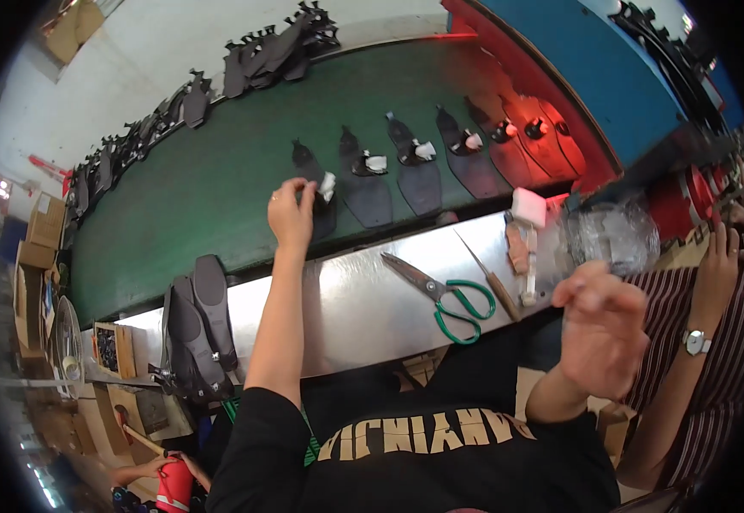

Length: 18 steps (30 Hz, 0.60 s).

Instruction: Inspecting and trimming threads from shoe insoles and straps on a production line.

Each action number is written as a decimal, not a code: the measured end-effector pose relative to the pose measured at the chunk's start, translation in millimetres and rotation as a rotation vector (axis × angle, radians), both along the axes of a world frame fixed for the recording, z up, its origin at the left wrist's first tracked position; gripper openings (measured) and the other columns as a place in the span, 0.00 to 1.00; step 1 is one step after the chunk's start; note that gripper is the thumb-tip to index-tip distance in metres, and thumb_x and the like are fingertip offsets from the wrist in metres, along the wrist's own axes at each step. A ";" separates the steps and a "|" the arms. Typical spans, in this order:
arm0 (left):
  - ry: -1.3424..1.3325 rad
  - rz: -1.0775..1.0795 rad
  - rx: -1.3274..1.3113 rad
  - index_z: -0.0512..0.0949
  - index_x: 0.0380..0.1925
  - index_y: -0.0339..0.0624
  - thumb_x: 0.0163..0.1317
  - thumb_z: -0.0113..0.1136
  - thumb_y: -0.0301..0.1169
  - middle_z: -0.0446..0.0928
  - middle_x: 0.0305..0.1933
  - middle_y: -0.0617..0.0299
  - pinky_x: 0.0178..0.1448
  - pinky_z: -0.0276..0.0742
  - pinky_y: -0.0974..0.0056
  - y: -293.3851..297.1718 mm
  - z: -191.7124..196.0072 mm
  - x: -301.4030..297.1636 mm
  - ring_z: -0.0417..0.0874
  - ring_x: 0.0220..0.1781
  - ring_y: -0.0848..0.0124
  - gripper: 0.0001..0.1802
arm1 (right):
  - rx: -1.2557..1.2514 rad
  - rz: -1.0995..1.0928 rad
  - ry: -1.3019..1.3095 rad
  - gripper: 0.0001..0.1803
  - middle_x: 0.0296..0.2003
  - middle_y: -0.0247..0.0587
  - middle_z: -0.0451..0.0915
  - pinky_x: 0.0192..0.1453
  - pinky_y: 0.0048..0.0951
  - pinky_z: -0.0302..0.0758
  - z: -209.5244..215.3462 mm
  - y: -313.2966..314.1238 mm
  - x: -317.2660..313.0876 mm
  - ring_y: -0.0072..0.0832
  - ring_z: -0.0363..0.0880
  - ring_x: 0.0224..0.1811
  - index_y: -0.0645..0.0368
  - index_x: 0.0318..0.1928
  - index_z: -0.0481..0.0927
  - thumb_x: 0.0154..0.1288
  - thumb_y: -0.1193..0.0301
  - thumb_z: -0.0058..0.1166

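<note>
My left hand (291, 214) reaches over the green conveyor belt (175, 197), beside the foot pocket of the leftmost dark swim fin (325, 224) in a row. Its thumb and fingertips are pinched together; whether anything small sits between them is hidden. A white wad (327, 186) shows in that fin's foot opening, just right of my fingertips. My right hand (603, 333) is raised above the near edge of the metal ledge, slightly blurred. Its fingers are loosely bent and apart, with nothing visible in them. More fins (419, 184) lie to the right, some with white wads.
Green-handled scissors (457, 308) and a wooden-handled pointed tool (500, 295) lie on the metal ledge (346, 312). Dark fins (197, 325) are stacked at its left. A red-lit blue machine (599, 68) stands at the belt's right end. A co-worker's arm (688, 368) is at far right.
</note>
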<state>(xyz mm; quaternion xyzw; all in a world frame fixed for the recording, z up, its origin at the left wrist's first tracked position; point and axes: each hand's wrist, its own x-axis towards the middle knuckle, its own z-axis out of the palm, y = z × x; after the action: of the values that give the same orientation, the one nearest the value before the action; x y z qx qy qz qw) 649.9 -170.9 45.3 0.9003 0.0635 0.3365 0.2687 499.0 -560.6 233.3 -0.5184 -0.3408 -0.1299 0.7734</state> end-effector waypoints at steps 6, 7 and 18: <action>0.149 0.027 -0.100 0.77 0.51 0.53 0.62 0.60 0.42 0.78 0.50 0.50 0.64 0.63 0.39 -16.4 -17.6 -6.0 0.74 0.60 0.43 0.18 | -0.008 0.051 0.462 0.25 0.48 0.55 0.78 0.54 0.34 0.72 -59.4 11.6 -24.2 0.36 0.78 0.49 0.73 0.54 0.72 0.71 0.61 0.43; 0.193 0.068 -0.010 0.76 0.54 0.57 0.63 0.59 0.44 0.75 0.55 0.47 0.65 0.59 0.35 -25.6 -18.5 -6.1 0.70 0.63 0.41 0.19 | -0.040 0.062 0.478 0.24 0.48 0.54 0.78 0.53 0.33 0.72 -61.6 16.4 -27.3 0.35 0.78 0.49 0.74 0.54 0.73 0.71 0.62 0.44; 0.078 0.199 -0.228 0.85 0.40 0.49 0.51 0.69 0.30 0.71 0.44 0.56 0.50 0.76 0.60 -11.4 -3.5 -13.5 0.78 0.46 0.61 0.14 | -0.386 0.283 0.617 0.14 0.42 0.36 0.81 0.48 0.18 0.70 -87.4 72.2 -46.1 0.17 0.76 0.43 0.64 0.54 0.78 0.71 0.77 0.44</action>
<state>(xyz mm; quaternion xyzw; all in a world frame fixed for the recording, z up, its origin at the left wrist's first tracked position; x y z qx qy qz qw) 636.4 -182.3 41.7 0.8656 0.2005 0.3171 0.3316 452.9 -488.4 145.9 -0.6169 -0.1784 0.2067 0.7382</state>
